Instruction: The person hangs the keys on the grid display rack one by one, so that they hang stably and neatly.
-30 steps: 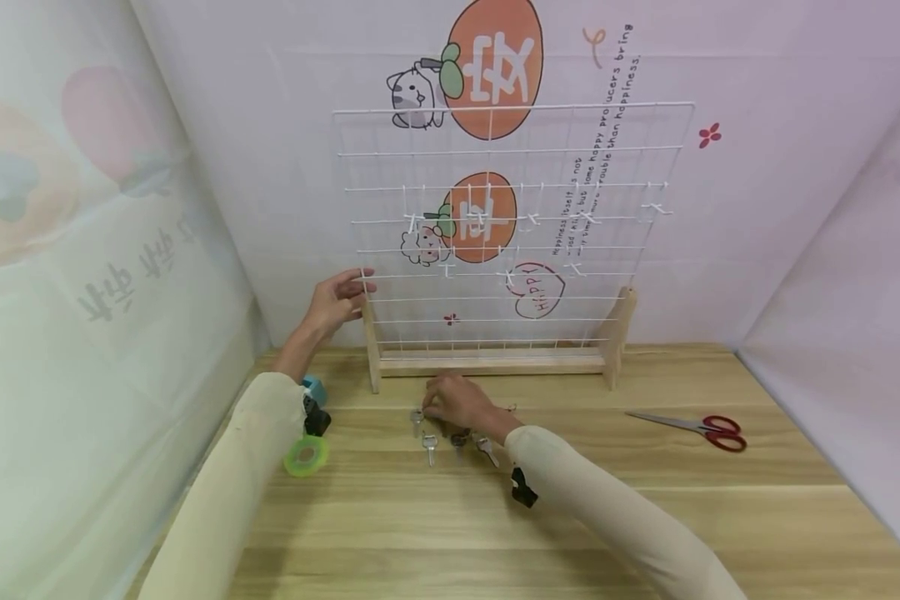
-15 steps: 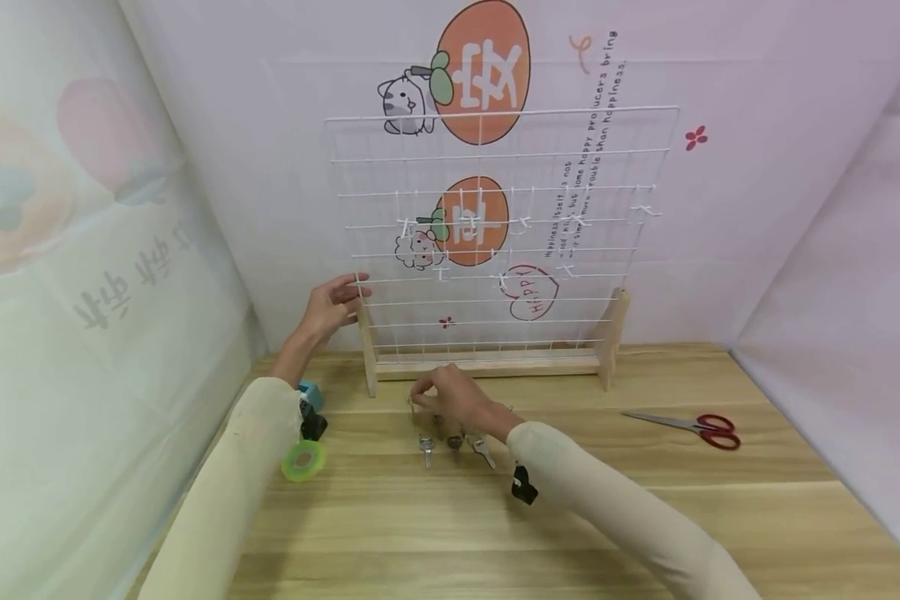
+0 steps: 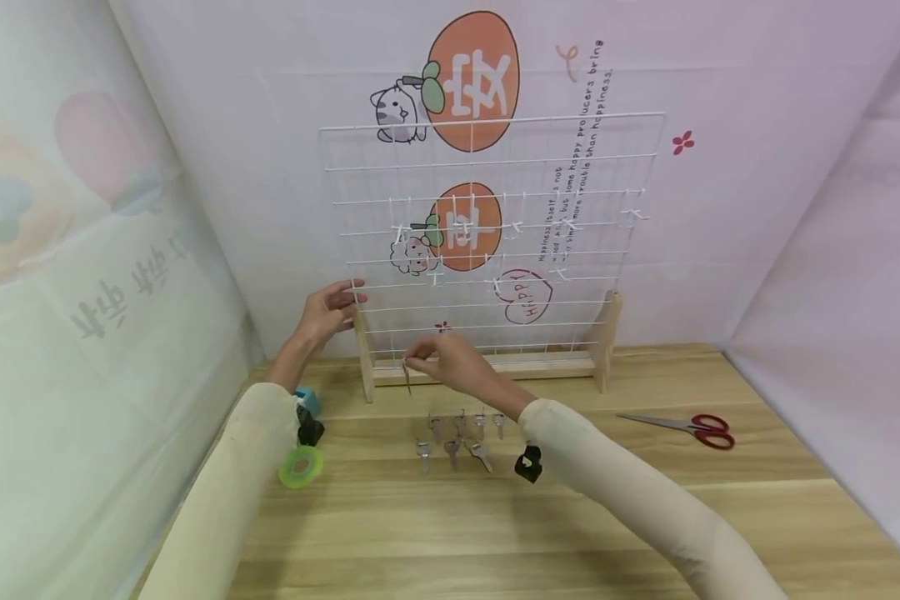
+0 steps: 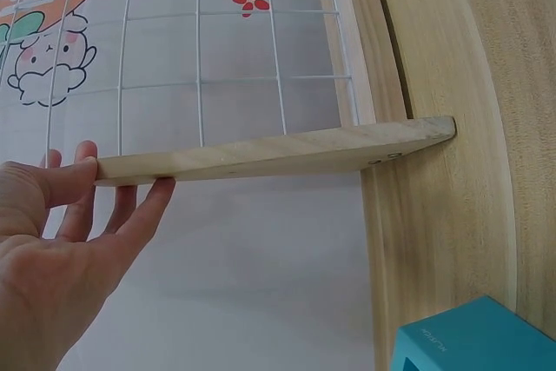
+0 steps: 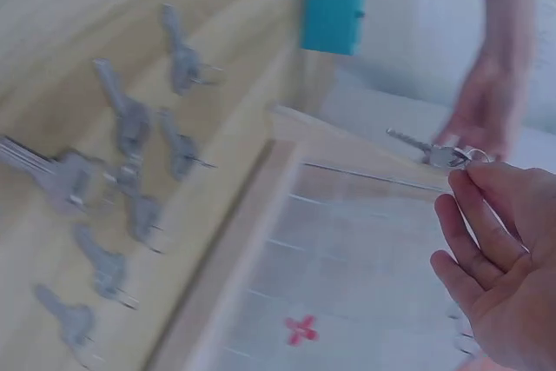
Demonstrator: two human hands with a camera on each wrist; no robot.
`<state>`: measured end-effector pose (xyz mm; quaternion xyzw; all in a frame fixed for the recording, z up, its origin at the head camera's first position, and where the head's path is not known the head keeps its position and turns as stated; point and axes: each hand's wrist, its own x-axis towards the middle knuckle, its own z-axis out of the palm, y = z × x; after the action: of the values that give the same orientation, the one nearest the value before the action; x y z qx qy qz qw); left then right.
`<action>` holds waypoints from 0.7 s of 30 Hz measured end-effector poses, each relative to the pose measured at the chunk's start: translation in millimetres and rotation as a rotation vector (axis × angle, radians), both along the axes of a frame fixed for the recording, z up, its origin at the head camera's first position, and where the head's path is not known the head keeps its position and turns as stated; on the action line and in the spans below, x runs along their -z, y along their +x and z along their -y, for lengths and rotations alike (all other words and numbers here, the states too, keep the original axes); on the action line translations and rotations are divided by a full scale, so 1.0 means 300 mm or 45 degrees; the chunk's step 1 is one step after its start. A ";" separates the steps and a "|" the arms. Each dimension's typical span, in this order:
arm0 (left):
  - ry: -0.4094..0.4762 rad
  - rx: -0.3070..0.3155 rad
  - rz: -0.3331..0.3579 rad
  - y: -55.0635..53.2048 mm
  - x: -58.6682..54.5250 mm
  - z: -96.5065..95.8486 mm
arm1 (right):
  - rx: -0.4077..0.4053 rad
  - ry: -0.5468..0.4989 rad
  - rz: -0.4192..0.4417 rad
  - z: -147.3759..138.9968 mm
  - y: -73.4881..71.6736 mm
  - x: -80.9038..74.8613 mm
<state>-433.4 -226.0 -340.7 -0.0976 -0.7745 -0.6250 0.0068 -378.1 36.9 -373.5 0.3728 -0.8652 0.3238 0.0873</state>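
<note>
Head view, and out on the left a yellow-green roll [image 3: 287, 469] lies flat on the wooden table [image 3: 390, 533], on the person's side of the left hand [image 3: 325, 318]. Just past it, nearer that hand, sits a teal box [image 3: 307, 398]. Now the left hand itself: thumb on one side, fingers on the other, it pinches the left wooden upright [image 3: 363, 360], and the left wrist view shows that grip well. To this hand's right spreads a white wire grid [image 3: 487, 122], white hooks [image 3: 465, 227] across its middle. Next, the key [image 3: 407, 379]! It's up off the table, shank down, just left of the right hand [image 3: 450, 364] and in front of the wooden bottom rail [image 3: 543, 367]. The right hand has it by its ring, pinched between thumb and forefinger, the other fingers loosely bent. On the person's side of the right hand, seven more keys [image 3: 452, 452] lie on the table, roughly in two rows. And far right, well apart from that hand, red-handled scissors [image 3: 692, 427] lie flat, tips toward it.
</note>
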 end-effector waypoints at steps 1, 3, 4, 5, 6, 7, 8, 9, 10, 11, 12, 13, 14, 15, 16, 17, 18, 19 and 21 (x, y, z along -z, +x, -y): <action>-0.004 -0.004 -0.005 -0.002 0.004 0.001 | 0.013 -0.010 0.010 -0.004 0.000 -0.023; -0.019 -0.012 -0.016 -0.008 0.011 0.001 | 0.013 -0.047 -0.008 -0.013 -0.001 -0.071; -0.023 -0.013 -0.031 -0.013 0.019 0.003 | 0.016 -0.068 -0.028 -0.017 -0.002 -0.094; -0.030 -0.018 -0.043 -0.021 0.030 0.006 | 0.017 -0.089 -0.031 -0.021 -0.001 -0.118; -0.026 -0.020 -0.049 -0.028 0.039 0.009 | 0.023 -0.106 -0.030 -0.025 0.000 -0.142; -0.029 -0.018 -0.052 -0.027 0.037 0.010 | 0.022 -0.130 -0.046 -0.028 0.000 -0.165; -0.027 -0.016 -0.053 -0.025 0.035 0.010 | 0.025 -0.148 -0.066 -0.030 0.000 -0.187; -0.020 -0.014 -0.052 -0.025 0.034 0.011 | 0.031 -0.168 -0.077 -0.031 0.000 -0.207; -0.019 -0.012 -0.053 -0.025 0.033 0.012 | 0.036 -0.186 -0.094 -0.032 -0.001 -0.227; -0.017 -0.012 -0.049 -0.026 0.033 0.013 | 0.035 -0.206 -0.115 -0.033 -0.003 -0.247; -0.013 -0.008 -0.046 -0.027 0.033 0.014 | 0.041 -0.223 -0.143 -0.034 -0.005 -0.267; -0.011 -0.009 -0.042 -0.028 0.033 0.015 | 0.047 -0.241 -0.175 -0.034 -0.006 -0.285; -0.002 -0.010 -0.036 -0.028 0.032 0.015 | 0.054 -0.261 -0.202 -0.035 -0.008 -0.303; -0.001 -0.009 -0.031 -0.029 0.032 0.016 | 0.058 -0.285 -0.229 -0.035 -0.010 -0.320; 0.004 -0.007 -0.026 -0.028 0.032 0.016 | 0.063 -0.309 -0.253 -0.035 -0.012 -0.336; 0.008 -0.003 -0.022 -0.029 0.032 0.016 | 0.074 -0.328 -0.275 -0.035 -0.013 -0.352; 0.012 0.000 -0.020 -0.030 0.033 0.015 | 0.084 -0.349 -0.288 -0.035 -0.012 -0.366; 0.016 0.000 -0.018 -0.030 0.033 0.015 | 0.092 -0.369 -0.295 -0.036 -0.012 -0.379; 0.022 0.002 -0.017 -0.030 0.034 0.013 | 0.108 -0.405 -0.296 -0.034 -0.010 -0.405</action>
<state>-442.3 -229.8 -350.7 -0.1025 -0.7689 -0.6310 0.0124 -381.2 47.1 -252.0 0.3526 -0.8020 0.4073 0.2580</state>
